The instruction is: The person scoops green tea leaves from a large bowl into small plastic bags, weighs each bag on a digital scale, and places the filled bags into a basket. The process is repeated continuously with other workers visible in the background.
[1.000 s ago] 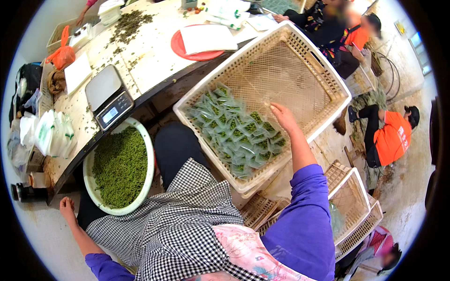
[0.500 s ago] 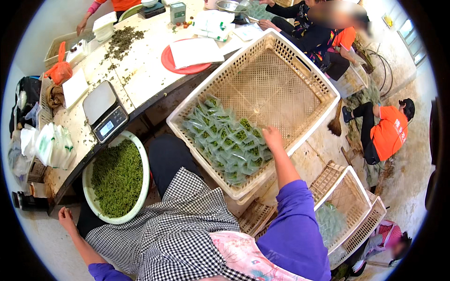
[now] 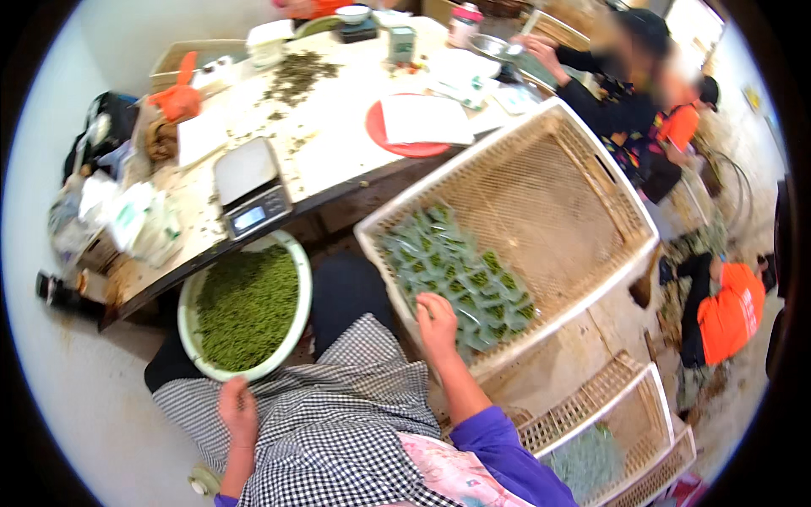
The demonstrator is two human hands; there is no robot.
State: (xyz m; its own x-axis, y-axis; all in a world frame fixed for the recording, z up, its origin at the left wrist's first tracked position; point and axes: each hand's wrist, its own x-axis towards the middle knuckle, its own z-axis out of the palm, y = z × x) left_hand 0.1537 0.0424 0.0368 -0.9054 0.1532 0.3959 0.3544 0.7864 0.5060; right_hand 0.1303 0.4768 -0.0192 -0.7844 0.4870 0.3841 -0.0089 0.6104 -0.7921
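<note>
My left hand (image 3: 238, 410) is at the near rim of a pale round basin (image 3: 306, 291), which holds a heap of small green sea-grape-like sprigs (image 3: 247, 308). Blur hides how its fingers are set. Over the near left edge of a large cream plastic crate (image 3: 574, 308) is my right hand (image 3: 437, 325), loosely bent, with nothing visible in it. Beside it, rows of clear packets (image 3: 460, 270) with green filling cover the crate's left part. A digital scale (image 3: 252, 190) with a lit display stands on the table above the basin.
The white table (image 3: 325, 160) carries a red plate (image 3: 384, 131) under a white sheet, dark green scraps (image 3: 304, 80) and plastic bags (image 3: 144, 224). More crates (image 3: 646, 406) stand at the lower right. A co-worker (image 3: 625, 93) sits beyond the big crate, and a person in orange (image 3: 731, 313) crouches at right.
My right hand has drawn back from the packets to the crate's near left edge. My left hand has come in from the far left to the basin's rim. The whole view has shifted.
</note>
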